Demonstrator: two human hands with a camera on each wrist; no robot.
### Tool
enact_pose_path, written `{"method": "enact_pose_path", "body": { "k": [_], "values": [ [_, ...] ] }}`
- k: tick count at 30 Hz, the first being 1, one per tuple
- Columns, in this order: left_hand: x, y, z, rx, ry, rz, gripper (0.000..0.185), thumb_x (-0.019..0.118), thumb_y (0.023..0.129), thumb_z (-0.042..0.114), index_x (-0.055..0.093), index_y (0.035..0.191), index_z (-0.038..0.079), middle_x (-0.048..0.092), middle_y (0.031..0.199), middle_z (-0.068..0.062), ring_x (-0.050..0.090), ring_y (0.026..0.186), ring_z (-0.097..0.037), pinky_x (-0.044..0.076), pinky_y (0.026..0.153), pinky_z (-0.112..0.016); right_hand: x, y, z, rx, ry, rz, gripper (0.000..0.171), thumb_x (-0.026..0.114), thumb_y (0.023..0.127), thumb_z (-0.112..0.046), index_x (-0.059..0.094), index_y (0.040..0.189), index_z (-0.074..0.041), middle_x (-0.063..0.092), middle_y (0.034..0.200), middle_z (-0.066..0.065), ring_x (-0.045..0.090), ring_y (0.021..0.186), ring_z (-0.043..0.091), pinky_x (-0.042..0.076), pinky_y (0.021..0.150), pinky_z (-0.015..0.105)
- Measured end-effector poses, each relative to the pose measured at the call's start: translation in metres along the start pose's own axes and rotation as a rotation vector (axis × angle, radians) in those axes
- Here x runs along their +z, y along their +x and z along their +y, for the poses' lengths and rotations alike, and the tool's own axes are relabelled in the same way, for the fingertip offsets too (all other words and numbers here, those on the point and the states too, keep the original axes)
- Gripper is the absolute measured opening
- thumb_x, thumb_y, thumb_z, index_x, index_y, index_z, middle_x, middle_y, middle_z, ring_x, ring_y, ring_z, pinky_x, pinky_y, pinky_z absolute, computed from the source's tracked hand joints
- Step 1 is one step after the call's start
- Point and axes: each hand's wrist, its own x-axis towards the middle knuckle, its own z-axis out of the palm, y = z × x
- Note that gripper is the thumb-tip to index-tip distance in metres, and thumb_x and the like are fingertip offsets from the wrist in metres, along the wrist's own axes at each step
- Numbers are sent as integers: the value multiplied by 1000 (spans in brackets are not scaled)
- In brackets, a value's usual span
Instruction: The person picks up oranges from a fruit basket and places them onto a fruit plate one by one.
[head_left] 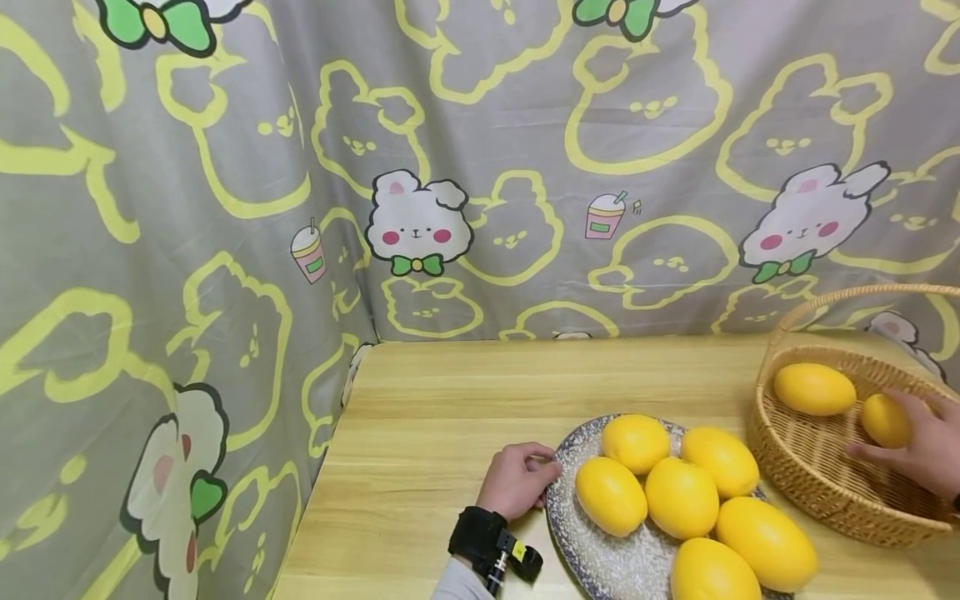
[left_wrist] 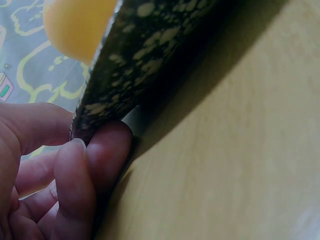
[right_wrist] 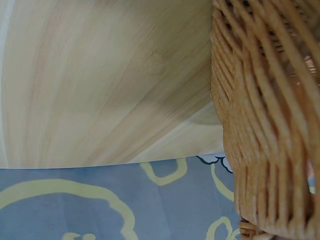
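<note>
Two hands busy: left hand [head_left: 517, 481] pinching speckled plate [head_left: 592, 550] rim on desk [head_left: 450, 392]; right hand [head_left: 911, 454] inside wicker basket [head_left: 810, 467], curled round lemon [head_left: 885, 421]. Six lemons on plate.

- The speckled plate [head_left: 570, 533] sits on the wooden table [head_left: 450, 400], carrying six yellow fruits [head_left: 682, 497].
- The left hand [head_left: 517, 481] grips the plate's left rim.
- Just right of the plate stands a wicker basket [head_left: 802, 475].
- The right hand [head_left: 918, 450] reaches inside it, fingers round one yellow fruit [head_left: 885, 419]; another [head_left: 813, 388] lies beside.
</note>
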Motion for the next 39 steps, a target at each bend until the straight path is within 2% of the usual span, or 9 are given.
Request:
{"method": "enact_pose_path", "body": {
  "k": [4, 7, 10, 15, 18, 25, 31, 35, 39],
  "values": [
    [0, 0, 0, 4, 4, 2, 30, 72, 96, 28, 75, 119, 9, 76, 78, 4, 58, 47, -6, 48, 46, -23, 2, 1, 3, -15, -30, 16, 111, 92, 69, -53, 39, 135, 18, 36, 118, 50, 44, 90, 62, 31, 56, 30],
    [0, 0, -1, 5, 4, 3, 30, 72, 96, 28, 75, 118, 9, 76, 78, 4, 58, 47, -6, 49, 46, -23, 4, 0, 5, -26, -18, 20, 112, 94, 66, -52, 39, 134, 19, 35, 120, 54, 42, 94, 66, 32, 56, 33],
    [0, 1, -1, 8, 1, 2, 30, 72, 96, 28, 75, 118, 9, 75, 77, 4, 58, 47, -6, 49, 46, -23, 5, -1, 5, -24, -12, 12, 112, 93, 68, -52, 38, 135, 19, 31, 125, 57, 37, 102, 70, 34, 57, 41],
    [0, 0, -1, 12, 2, 0, 30, 72, 96, 28, 75, 119, 8, 75, 77, 4, 58, 47, -6, 49, 46, -23, 6, -4, 2, 0, 6, -7, 112, 91, 74, -50, 32, 139, 19, 24, 131, 60, 28, 112, 74, 37, 67, 67],
    [0, 0, -1, 12, 5, 0, 31, 72, 96, 28, 75, 119, 8, 75, 76, 4, 58, 47, -6, 49, 46, -24, 6, -6, 0, 2, 1, -2, 112, 92, 72, -51, 33, 137, 20, 25, 128, 58, 28, 111, 71, 35, 73, 73],
    [1, 1, -2, 17, 8, -1, 31, 72, 96, 28, 75, 119, 8, 75, 77, 4, 58, 47, -6, 50, 46, -23, 4, -4, -2, -32, -60, -12, 112, 93, 66, -57, 38, 128, 19, 32, 120, 54, 33, 106, 67, 37, 72, 70],
    [1, 1, -2, 10, 6, -1, 31, 72, 96, 29, 75, 120, 9, 74, 76, 4, 58, 47, -6, 50, 46, -24, 2, -1, 4, -97, -142, -67, 107, 97, 59, -48, 42, 125, 17, 42, 115, 56, 50, 89, 65, 43, 56, 50],
    [0, 1, -2, 9, 1, -4, 31, 72, 96, 29, 74, 120, 9, 74, 76, 4, 58, 47, -7, 50, 46, -24, 2, -1, 3, -151, -179, -81, 101, 98, 58, -46, 47, 122, 13, 49, 107, 51, 55, 79, 53, 42, 55, 44],
    [1, 1, -1, 6, 3, -4, 31, 71, 97, 29, 74, 121, 9, 74, 75, 4, 58, 47, -6, 49, 46, -24, 1, -1, 1, -176, -185, -86, 93, 97, 59, -46, 53, 120, 8, 54, 99, 44, 57, 70, 41, 38, 53, 34]
  ]
}}
